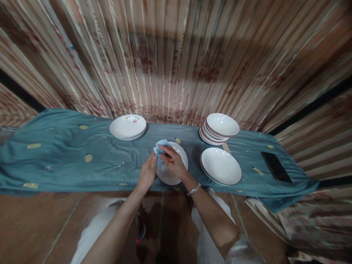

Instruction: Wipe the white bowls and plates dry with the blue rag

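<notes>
A white plate (172, 178) rests near the front edge of the cloth-covered table, between my two hands. My left hand (148, 169) grips the plate's left rim, with its fingers partly hidden. Over the plate's upper left part, my right hand (173, 161) presses a light blue cloth (161, 146) against the surface with its fingers. The cloth bunches over the rim close to my left fingertips. A bracelet circles my right wrist.
Stacked plates (128, 127) stand at the back left. Several bowls (222, 125) are piled at the back right, with more white plates (221, 167) in front. A black phone (276, 167) lies at the right on the teal tablecloth (63, 154). Behind hangs a pleated curtain (165, 66).
</notes>
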A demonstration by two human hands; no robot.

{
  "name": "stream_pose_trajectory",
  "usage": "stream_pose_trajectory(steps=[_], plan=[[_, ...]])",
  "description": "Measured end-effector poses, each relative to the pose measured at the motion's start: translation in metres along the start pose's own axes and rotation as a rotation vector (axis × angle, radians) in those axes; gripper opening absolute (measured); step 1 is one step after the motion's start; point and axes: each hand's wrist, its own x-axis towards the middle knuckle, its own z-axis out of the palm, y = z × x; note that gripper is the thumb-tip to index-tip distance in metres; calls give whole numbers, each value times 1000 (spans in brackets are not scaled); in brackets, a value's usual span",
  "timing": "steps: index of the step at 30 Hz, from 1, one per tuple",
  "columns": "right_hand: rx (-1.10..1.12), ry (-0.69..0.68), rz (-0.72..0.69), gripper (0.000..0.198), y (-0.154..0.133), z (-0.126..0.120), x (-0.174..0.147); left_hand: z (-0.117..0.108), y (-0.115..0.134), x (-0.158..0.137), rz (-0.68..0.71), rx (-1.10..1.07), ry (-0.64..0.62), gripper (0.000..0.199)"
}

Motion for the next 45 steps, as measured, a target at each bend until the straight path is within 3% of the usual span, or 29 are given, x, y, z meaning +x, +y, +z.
stream_pose_trajectory(steps=[8, 14, 24, 29, 36, 45], plan=[[181, -86, 59, 33, -2, 14, -15, -4, 2, 0, -43, 15, 36, 67], [240, -206, 116, 24, -10, 10, -32, -11, -3, 3, -74, -15, 51, 72], [-35, -460, 145, 17, -19, -24, -59, -15, -3, 3, -54, 18, 30, 68], [-260, -521, 127, 16, -26, -46, -65, -14, 1, 0, -50, 40, 56, 68], [-557, -442, 65, 20, -12, -67, -69, -14, -1, -4, -31, 60, 59, 65], [-698, -286, 46, 22, 6, -64, -52, -12, 4, -9, -31, 79, 65, 66]])
